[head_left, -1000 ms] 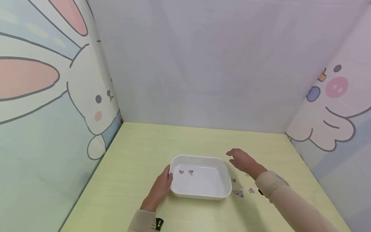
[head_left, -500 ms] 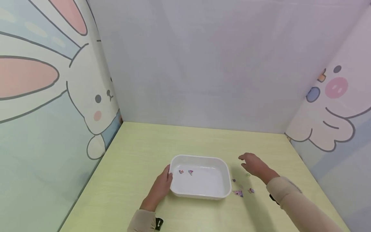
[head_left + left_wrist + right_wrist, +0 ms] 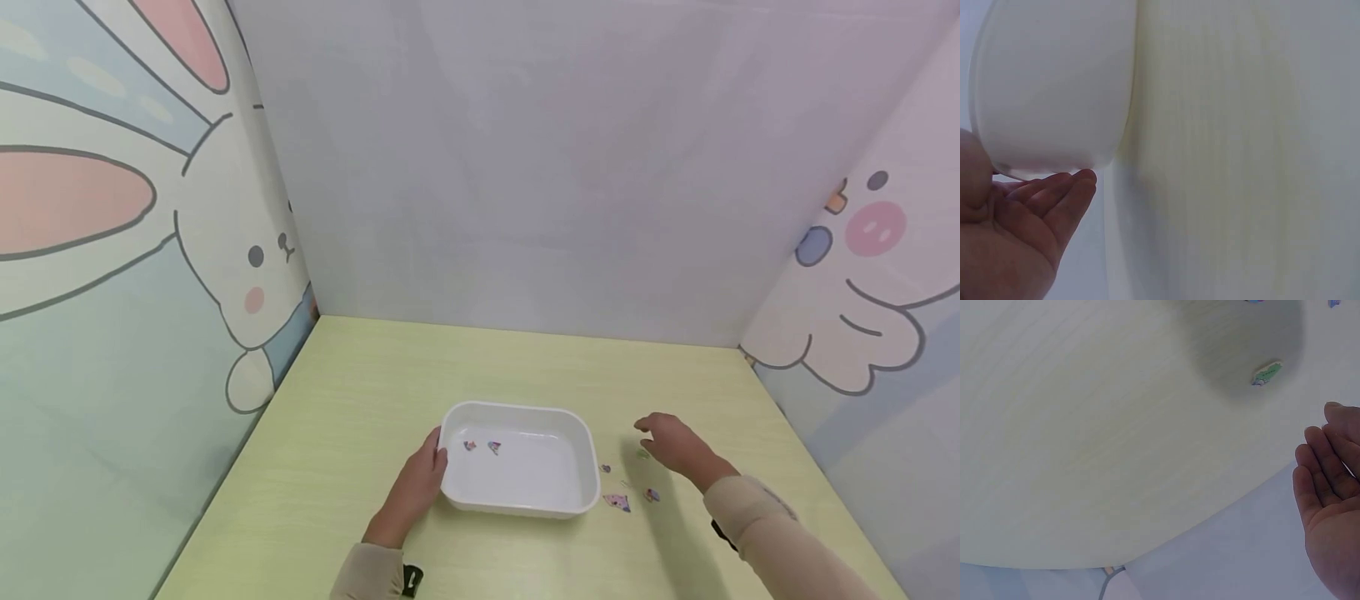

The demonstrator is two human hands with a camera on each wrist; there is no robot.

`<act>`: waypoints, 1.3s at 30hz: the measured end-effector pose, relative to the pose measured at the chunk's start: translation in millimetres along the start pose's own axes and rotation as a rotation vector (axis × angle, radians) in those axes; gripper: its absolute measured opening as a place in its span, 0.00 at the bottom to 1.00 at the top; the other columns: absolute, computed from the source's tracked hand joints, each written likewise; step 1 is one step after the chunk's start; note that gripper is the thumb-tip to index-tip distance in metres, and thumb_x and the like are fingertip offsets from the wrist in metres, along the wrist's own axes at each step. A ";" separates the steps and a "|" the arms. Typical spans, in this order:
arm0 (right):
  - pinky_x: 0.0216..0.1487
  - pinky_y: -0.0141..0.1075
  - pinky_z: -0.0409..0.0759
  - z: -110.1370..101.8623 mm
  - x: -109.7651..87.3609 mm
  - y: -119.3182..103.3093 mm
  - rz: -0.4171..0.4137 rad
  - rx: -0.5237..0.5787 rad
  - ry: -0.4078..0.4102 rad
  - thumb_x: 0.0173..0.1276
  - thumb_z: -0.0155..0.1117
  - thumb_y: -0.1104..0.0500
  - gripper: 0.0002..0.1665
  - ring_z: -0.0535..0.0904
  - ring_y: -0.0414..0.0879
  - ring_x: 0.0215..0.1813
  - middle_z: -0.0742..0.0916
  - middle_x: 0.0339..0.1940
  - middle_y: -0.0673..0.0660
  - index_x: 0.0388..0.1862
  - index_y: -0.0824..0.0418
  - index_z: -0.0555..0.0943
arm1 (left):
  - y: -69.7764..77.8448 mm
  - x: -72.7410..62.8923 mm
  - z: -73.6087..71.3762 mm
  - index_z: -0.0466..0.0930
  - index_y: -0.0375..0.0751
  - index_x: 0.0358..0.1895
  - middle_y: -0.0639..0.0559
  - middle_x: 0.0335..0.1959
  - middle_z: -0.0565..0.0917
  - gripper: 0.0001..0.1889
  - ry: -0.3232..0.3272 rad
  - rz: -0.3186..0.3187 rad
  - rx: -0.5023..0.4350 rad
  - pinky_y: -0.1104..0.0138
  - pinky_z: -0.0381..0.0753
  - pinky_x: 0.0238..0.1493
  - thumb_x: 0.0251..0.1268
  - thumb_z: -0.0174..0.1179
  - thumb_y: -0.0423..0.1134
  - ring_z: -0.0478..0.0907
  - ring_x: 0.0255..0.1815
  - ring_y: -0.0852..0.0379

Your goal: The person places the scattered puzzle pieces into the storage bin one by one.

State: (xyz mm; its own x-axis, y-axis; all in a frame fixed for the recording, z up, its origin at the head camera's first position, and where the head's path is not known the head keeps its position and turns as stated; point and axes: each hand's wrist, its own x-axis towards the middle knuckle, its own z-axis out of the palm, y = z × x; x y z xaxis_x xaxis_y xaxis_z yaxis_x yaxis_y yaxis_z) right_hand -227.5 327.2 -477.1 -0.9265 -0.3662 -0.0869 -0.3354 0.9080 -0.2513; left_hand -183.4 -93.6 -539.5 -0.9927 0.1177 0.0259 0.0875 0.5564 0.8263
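Note:
A white rectangular tray [image 3: 532,475] stands on the table. My left hand [image 3: 415,479] grips its left end, thumb over the rim and fingers against the outer wall [image 3: 1054,81]. Inside lie two small colourful flat pieces, one at the left [image 3: 469,445] and one beside it [image 3: 494,447]. My right hand [image 3: 678,446] hovers above the table right of the tray, fingers loosely bent, nothing in them. A small green piece [image 3: 1266,373] lies below it, in the hand's shadow. Nearer the tray are a pink-purple piece [image 3: 617,502], a multicoloured piece [image 3: 652,495] and a tiny dark one [image 3: 605,469].
The pale yellow table [image 3: 360,375] meets a plain grey-white backdrop [image 3: 510,167] at the back. Side panels with a cartoon rabbit [image 3: 247,217] on the left and another white cartoon figure [image 3: 847,308] on the right enclose it.
My right hand has moved right and toward me, from beside the tray's far right corner to over the green piece. My left hand and the tray have stayed in place.

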 end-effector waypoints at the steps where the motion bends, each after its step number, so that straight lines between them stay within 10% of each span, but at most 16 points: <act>1: 0.46 0.54 0.79 1.6 -0.8 1.6 0.000 -0.002 0.000 0.61 0.66 0.72 0.13 0.80 0.64 0.45 0.84 0.39 0.66 0.45 0.75 0.80 | -0.5 0.4 0.3 0.59 0.29 0.72 0.33 0.66 0.70 0.24 0.000 0.001 -0.001 0.45 0.65 0.64 0.78 0.44 0.35 0.67 0.66 0.37; 39: 0.36 0.45 0.76 32.9 -1.1 23.0 0.154 0.100 -0.020 0.59 0.70 0.66 0.06 0.73 0.47 0.32 0.80 0.29 0.53 0.33 0.66 0.81 | 1.2 -0.2 -0.9 0.59 0.29 0.72 0.33 0.66 0.70 0.24 0.005 0.011 -0.001 0.46 0.65 0.65 0.78 0.44 0.35 0.67 0.66 0.38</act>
State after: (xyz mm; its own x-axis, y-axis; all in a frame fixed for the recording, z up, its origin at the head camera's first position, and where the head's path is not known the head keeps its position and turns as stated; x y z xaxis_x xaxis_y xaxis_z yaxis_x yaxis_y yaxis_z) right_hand -228.5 341.7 -514.5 -0.9615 -0.2298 -0.1507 -0.1707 0.9292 -0.3277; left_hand -183.2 -93.6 -538.0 -0.9920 0.1202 0.0378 0.0986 0.5542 0.8265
